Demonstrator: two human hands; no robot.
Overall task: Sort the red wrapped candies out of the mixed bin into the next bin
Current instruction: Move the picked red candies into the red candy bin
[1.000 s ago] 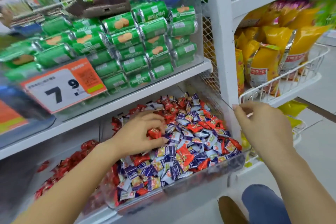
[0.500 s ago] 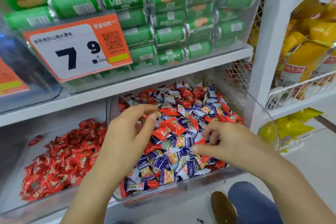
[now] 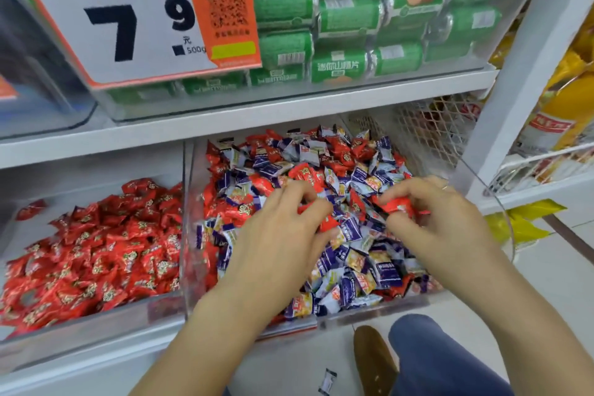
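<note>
Two bare hands work inside a clear mixed bin [image 3: 475, 170] of red and purple-white wrapped candies at the centre of the frame. The left hand [image 3: 283, 235] curls its fingers around a red candy [image 3: 324, 222] at the middle of the pile. The right hand [image 3: 446, 228], centre right, pinches another red wrapped sweet [image 3: 397, 205] between thumb and fingertips. At lower left, the neighbouring bin [image 3: 96, 318] holds only red candies [image 3: 96, 251]. Above, a shelf carries green packets [image 3: 350, 16] behind a price sign [image 3: 128, 13] reading 7.9. One loose candy [image 3: 327, 380] lies on the floor at the bottom, beside a brown shoe [image 3: 373, 360].
</note>
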